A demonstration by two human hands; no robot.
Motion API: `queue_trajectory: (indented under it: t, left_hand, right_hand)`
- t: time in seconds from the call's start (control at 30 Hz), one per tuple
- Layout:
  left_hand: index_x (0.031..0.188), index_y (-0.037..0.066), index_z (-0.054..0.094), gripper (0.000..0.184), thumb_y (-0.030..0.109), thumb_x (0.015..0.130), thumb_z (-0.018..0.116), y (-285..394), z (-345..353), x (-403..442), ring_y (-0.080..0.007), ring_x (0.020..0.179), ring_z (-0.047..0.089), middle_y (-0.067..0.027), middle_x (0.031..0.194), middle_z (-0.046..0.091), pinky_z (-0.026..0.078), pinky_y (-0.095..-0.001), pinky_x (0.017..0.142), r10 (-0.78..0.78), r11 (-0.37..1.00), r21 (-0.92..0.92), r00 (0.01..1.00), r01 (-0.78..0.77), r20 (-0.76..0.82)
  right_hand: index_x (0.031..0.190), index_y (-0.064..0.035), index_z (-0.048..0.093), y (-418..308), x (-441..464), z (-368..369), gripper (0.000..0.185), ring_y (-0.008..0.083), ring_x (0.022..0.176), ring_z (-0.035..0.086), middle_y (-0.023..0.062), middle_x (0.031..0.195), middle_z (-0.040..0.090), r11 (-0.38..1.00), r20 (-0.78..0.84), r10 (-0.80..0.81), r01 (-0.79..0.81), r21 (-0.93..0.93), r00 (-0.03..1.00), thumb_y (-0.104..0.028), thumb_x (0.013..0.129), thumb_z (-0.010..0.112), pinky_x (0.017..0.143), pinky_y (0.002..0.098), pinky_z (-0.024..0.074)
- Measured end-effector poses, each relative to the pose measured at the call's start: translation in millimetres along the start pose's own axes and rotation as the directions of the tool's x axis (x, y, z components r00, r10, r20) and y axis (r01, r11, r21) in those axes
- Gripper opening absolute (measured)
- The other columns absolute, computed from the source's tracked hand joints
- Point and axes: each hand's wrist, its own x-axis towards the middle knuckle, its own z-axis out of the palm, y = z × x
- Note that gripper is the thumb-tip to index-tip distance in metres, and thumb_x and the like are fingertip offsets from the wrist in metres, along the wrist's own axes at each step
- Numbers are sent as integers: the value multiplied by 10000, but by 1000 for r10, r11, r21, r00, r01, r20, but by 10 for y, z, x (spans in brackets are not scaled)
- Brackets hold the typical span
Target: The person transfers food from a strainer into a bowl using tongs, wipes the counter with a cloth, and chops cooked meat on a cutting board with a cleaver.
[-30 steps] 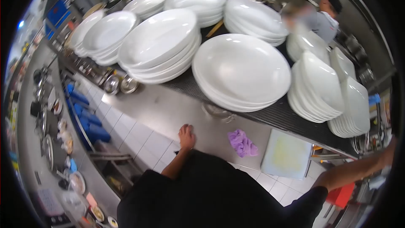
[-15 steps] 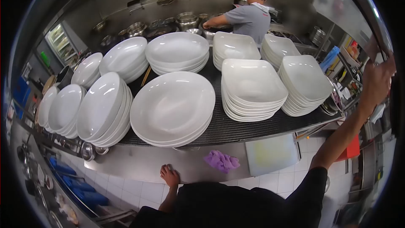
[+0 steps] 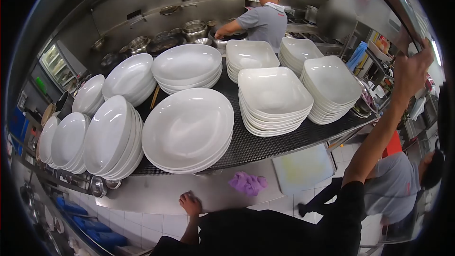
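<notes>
My left hand rests on the front edge of a steel counter, its fingers loosely bent and apart, with nothing seen in them. A crumpled purple cloth lies to its right. High at the right, my right hand is raised with closed fingers against the lower end of a shiny metal edge; what it grips is partly hidden. In front of me, stacks of white oval plates and square white dishes stand on a shelf with a black mat.
A stained cutting board lies at the counter's right end. A co-worker stands at the woks beyond the shelf. Another person in grey is close on my right. Blue bins stand low at the left.
The view has turned, so the shelf's right side sits higher. A second person in grey has appeared at the lower right. Both my hands keep their places.
</notes>
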Motion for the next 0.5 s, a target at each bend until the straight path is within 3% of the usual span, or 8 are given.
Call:
queue_trajectory:
  t: [0.07,0.1,0.13,0.2,0.3,0.5]
  left_hand:
    - [1238,30,553,497,141,761,632,-305,-45,184,-437,1188,461,-241,1274,489,367,-582,1006,74,997,22,997,-75,37]
    - [1234,38,543,485,159,772,628,-458,-81,256,-441,1182,468,-235,1288,486,375,-585,988,64,998,31,998,-63,-20]
    - [1249,51,531,492,180,782,618,-509,-234,289,-436,1200,465,-233,1316,480,377,-582,979,4,1000,11,1000,-4,-31]
    - [1259,54,517,484,181,798,584,-649,-302,324,-423,1240,448,-222,1339,475,368,-572,991,-161,977,104,962,187,-221]
    - [1252,53,516,458,177,812,541,-874,-233,352,-409,1262,437,-209,1351,472,360,-561,1004,-163,971,122,943,205,-289]
    - [1259,49,509,468,219,824,503,-797,-284,365,-411,1251,442,-200,1345,479,358,-549,1008,-191,962,128,932,240,-307]
  right_hand:
    - [1318,-111,559,76,11,76,577,375,1249,579,152,1339,587,1000,-11,-6,6,27,1000,-505,910,666,985,483,482]
    - [1315,-105,560,128,6,118,595,378,1254,573,158,1335,587,999,-14,-8,9,43,1000,-523,907,671,990,481,478]
    - [1310,-102,565,166,11,154,611,377,1258,568,160,1331,586,999,-14,-12,13,50,1000,-539,897,679,995,480,476]
    - [1303,-98,570,231,26,198,637,369,1269,560,162,1330,581,997,-21,-22,23,68,1000,-558,881,698,1006,474,470]
    - [1307,-99,564,273,48,241,649,339,1295,552,154,1359,564,992,-59,-45,52,115,997,-544,869,739,1033,453,459]
    - [1259,-59,600,137,-2,235,649,354,1233,554,193,1263,539,948,-89,74,-42,316,993,-501,831,804,1025,423,451]
